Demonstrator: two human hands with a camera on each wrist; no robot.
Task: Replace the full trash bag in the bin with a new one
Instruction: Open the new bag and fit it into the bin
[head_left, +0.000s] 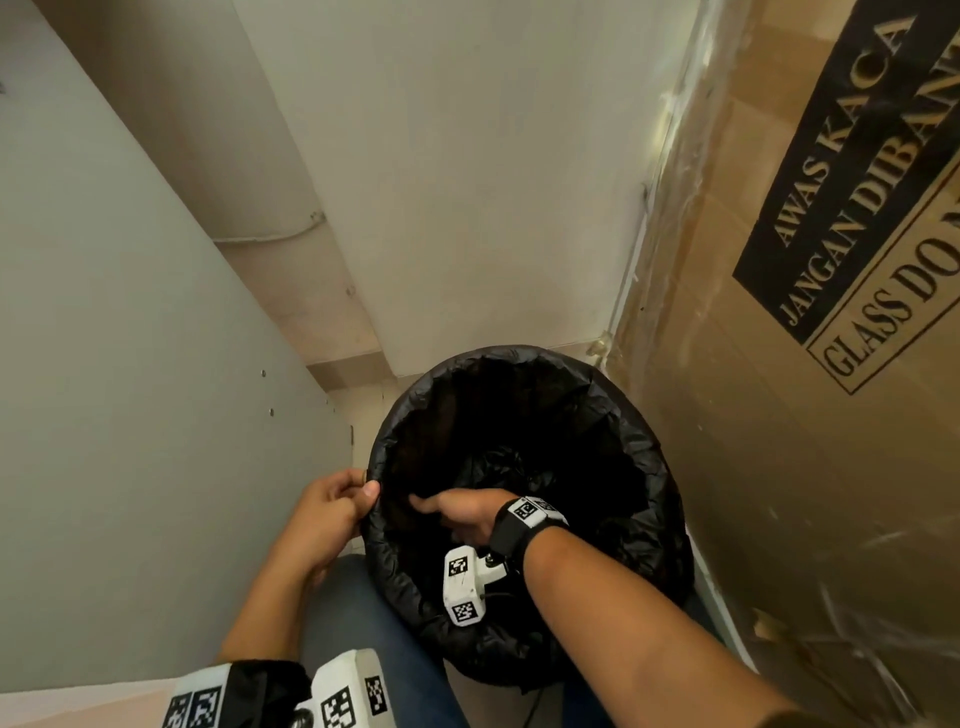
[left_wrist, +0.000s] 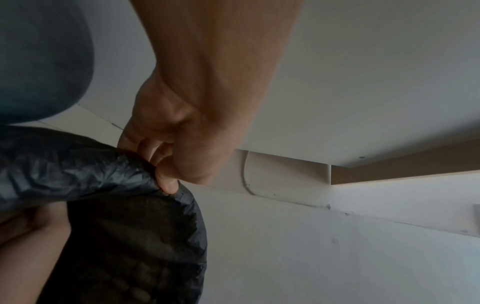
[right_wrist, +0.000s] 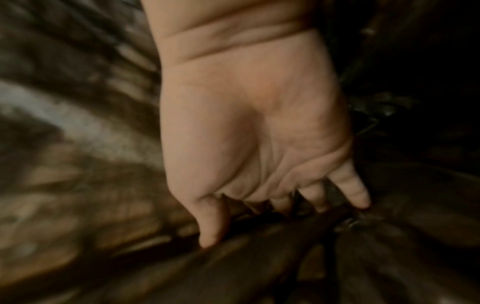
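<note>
A round bin (head_left: 524, 354) stands on the floor in a narrow corner, lined with a black trash bag (head_left: 649, 467) whose edge is folded over the rim. My left hand (head_left: 363, 491) pinches the bag's folded edge at the rim's left side; the left wrist view shows the left hand (left_wrist: 166, 183) with thumb and fingers curled on the crinkled bag (left_wrist: 78, 168). My right hand (head_left: 441, 512) reaches down inside the bin. In the right wrist view the right hand (right_wrist: 280, 211) has its fingers spread and fairly straight, tips touching the bag's (right_wrist: 233, 267) dark plastic. The bin's bottom is hidden in shadow.
A tall cardboard box (head_left: 779, 415) with a glass warning label stands tight against the bin's right side. A white wall (head_left: 467, 182) is behind it and a grey panel (head_left: 130, 364) is on the left. My jeans-clad knee (head_left: 363, 623) is next to the bin's near side.
</note>
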